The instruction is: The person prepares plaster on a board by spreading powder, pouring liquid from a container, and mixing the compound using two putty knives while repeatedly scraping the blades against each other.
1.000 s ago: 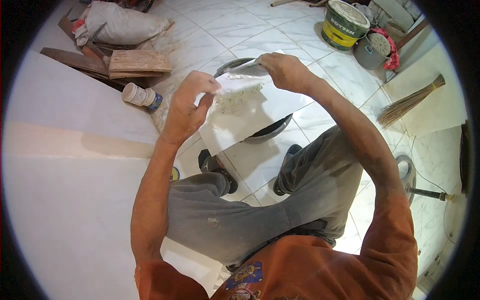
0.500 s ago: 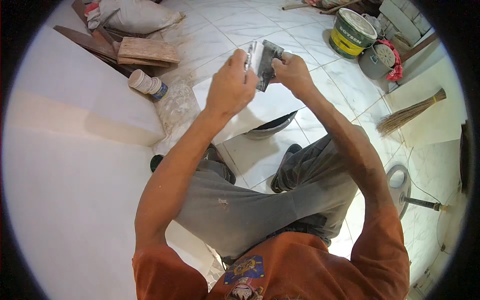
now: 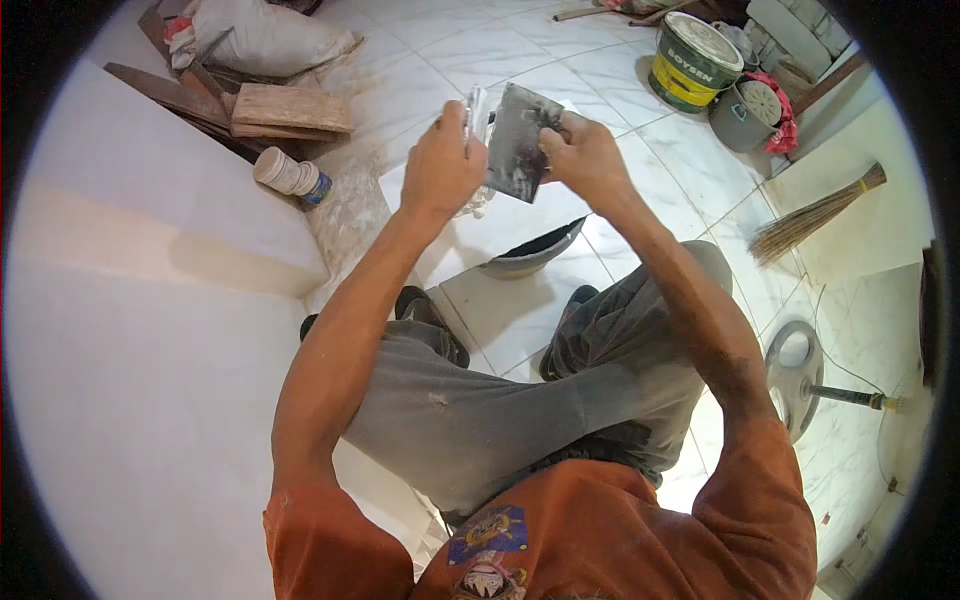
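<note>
My left hand [image 3: 437,172] is closed around a thin silvery plate [image 3: 477,115], seen nearly edge-on, so its kind is unclear. My right hand [image 3: 588,160] pinches a dark, flat rectangular spreader [image 3: 518,145] smeared with white, thumb on its near face. The two tools are held up close together, the spreader's face turned toward me. Whitish lumps [image 3: 474,206] show just below my left hand. Beneath both hands lies a white sheet or board [image 3: 500,235] on the floor. Closer to my feet, a curved grey container with a dark inside [image 3: 537,250] shows in part.
At the far right stand a green-and-yellow paint bucket [image 3: 690,75] and a grey pail [image 3: 745,118]. A stick broom [image 3: 815,215] leans on the right wall. Stacked cups [image 3: 290,174], wood pieces [image 3: 292,106] and a white sack [image 3: 265,35] lie at the left.
My hands have drawn slightly apart. The dark spreader has turned to show more of its face, and the left hand with the silvery plate has shifted left.
</note>
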A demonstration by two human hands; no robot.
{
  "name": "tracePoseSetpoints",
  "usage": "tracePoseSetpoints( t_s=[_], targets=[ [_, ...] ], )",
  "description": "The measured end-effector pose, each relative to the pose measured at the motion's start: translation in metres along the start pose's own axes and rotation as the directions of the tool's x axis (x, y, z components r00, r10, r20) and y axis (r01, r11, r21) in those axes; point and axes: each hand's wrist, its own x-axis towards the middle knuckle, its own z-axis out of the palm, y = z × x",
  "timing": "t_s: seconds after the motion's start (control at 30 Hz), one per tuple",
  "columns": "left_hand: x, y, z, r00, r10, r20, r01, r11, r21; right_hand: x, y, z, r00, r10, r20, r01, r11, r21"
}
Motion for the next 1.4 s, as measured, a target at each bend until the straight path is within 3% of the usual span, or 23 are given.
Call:
tracePoseSetpoints(
  t_s=[0.17,0.4,0.67,0.77,0.9,0.97,1.1,1.4],
  targets=[
    [0.003,-0.011,-0.02,0.999,-0.03,-0.028,0.027,0.996,-0.083,0.001,0.004,-0.027,0.977,0.155,0.147,-0.183,0.961,0.208],
    [0.002,0.003,-0.026,0.999,-0.008,-0.033,0.003,0.988,-0.157,0.003,0.006,-0.021,0.954,0.195,0.229,-0.25,0.937,0.243],
    [-0.001,0.018,0.001,0.989,0.14,-0.053,-0.145,0.983,-0.111,0.008,0.01,0.023,0.978,-0.129,0.162,0.114,0.988,0.1],
    [0.002,0.008,-0.001,0.995,0.094,-0.03,-0.096,0.993,-0.065,-0.009,-0.022,0.012,0.971,-0.046,0.236,0.055,0.998,-0.034],
    [0.003,-0.001,-0.005,0.996,0.043,-0.076,-0.047,0.998,-0.039,-0.004,0.003,0.008,0.974,-0.015,0.228,-0.001,0.998,0.068],
    [0.002,0.008,-0.012,0.997,0.03,-0.073,-0.033,0.999,-0.034,0.008,0.015,0.008,0.968,0.05,0.246,-0.051,0.999,-0.002],
    [-0.003,0.024,-0.008,0.99,0.113,-0.086,-0.121,0.988,-0.099,0.01,0.002,0.006,0.964,0.095,0.248,-0.102,0.995,0.015],
    [0.001,0.028,-0.002,0.99,0.125,-0.057,-0.131,0.985,-0.114,0.004,-0.007,0.014,0.973,-0.024,0.228,0.028,1.0,-0.011]
  ],
)
